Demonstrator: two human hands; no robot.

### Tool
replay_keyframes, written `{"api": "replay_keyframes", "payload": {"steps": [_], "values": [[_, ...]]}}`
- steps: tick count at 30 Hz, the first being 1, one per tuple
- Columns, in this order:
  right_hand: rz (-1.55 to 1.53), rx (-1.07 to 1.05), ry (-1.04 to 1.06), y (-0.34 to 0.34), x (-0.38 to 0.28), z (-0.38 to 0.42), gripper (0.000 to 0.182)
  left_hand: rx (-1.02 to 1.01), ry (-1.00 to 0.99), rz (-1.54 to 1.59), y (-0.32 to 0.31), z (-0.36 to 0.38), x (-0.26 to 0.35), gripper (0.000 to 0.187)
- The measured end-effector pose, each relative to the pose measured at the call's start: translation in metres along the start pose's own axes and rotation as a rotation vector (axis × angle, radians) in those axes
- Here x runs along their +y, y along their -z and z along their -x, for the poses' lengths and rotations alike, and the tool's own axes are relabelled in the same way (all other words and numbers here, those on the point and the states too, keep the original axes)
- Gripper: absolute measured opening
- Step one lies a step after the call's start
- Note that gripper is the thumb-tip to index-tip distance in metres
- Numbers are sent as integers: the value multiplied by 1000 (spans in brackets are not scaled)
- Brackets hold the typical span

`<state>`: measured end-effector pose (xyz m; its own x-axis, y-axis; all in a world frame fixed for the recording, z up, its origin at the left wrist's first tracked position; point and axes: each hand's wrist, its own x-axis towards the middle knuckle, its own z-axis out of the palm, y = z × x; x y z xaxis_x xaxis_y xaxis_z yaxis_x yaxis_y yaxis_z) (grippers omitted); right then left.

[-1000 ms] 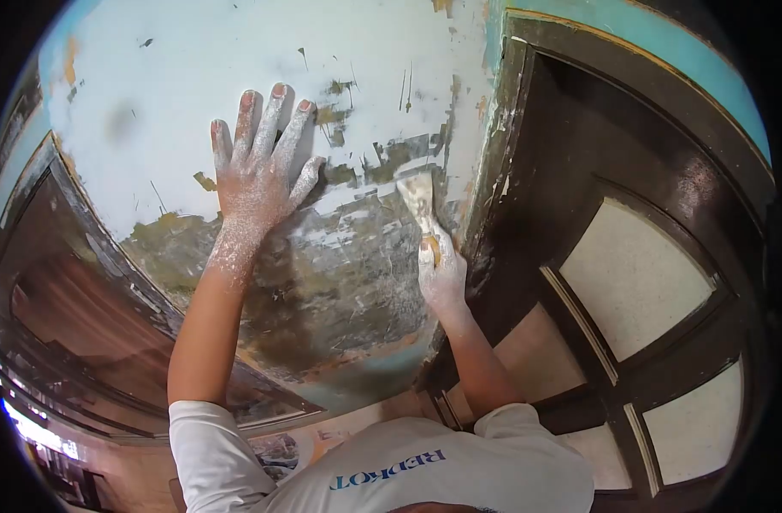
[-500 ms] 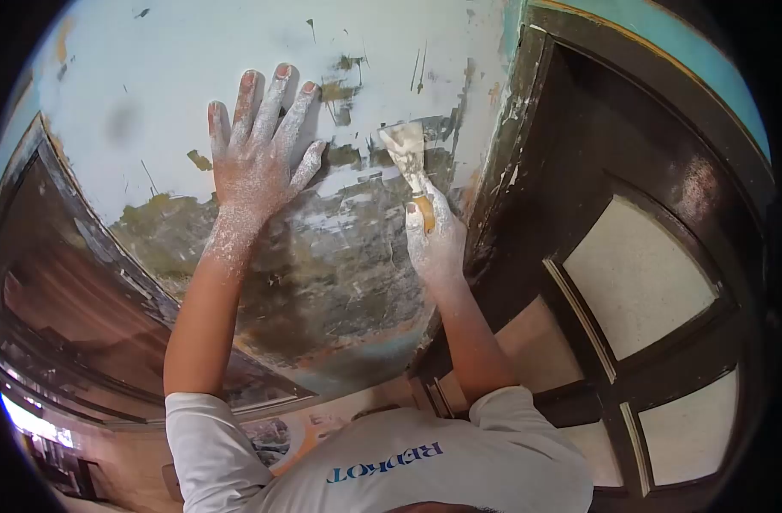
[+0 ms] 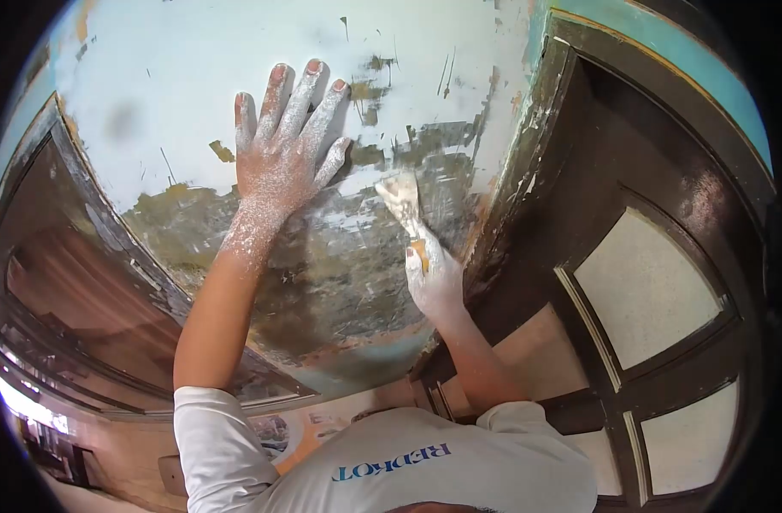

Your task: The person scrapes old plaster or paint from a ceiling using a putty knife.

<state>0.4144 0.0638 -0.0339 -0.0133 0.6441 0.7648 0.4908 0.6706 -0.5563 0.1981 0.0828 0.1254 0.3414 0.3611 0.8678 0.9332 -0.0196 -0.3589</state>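
My left hand (image 3: 278, 171) lies on the wall (image 3: 177, 94) with fingers spread, coated in white dust. My right hand (image 3: 435, 278), also dusty, is closed round the orange-yellow handle of a putty knife (image 3: 399, 201). The knife's broad, whitish blade points up and overlaps the patchy dark part of the wall (image 3: 323, 282), right of and below my left hand. Above that part the surface is pale, with several dark scraped marks (image 3: 371, 90) near my left fingertips.
On the right stands a dark door (image 3: 647, 282) with pale panels, set in a worn wooden frame (image 3: 545, 111). A weathered frame (image 3: 109, 222) around a reddish-brown panel (image 3: 92, 282) borders the wall at left. Turquoise paint (image 3: 690, 60) shows above the door.
The putty knife and my right hand have moved down the wall. The view has shifted slightly, so the wall and my left hand appear further right; the left hand stays spread on the surface.
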Motion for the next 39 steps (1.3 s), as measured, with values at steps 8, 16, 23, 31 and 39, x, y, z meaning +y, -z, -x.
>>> {"api": "replay_keyframes", "payload": {"steps": [8, 16, 23, 31, 39], "values": [[151, -18, 89, -10, 1, -3, 35, 50, -45, 9, 2, 9, -24, 52], [219, -132, 3, -16, -6, 10, 35, 23, 106, -71, 14, 39, -49, 53], [198, -124, -44, -25, -11, 13, 33, 16, 115, -74, 12, 38, -47, 52], [160, -134, -60, -28, -19, 23, 32, 16, 100, -69, 11, 40, -49, 53], [131, -123, -123, -38, -24, 25, 32, 18, 90, -69, 11, 41, -51, 54]]}}
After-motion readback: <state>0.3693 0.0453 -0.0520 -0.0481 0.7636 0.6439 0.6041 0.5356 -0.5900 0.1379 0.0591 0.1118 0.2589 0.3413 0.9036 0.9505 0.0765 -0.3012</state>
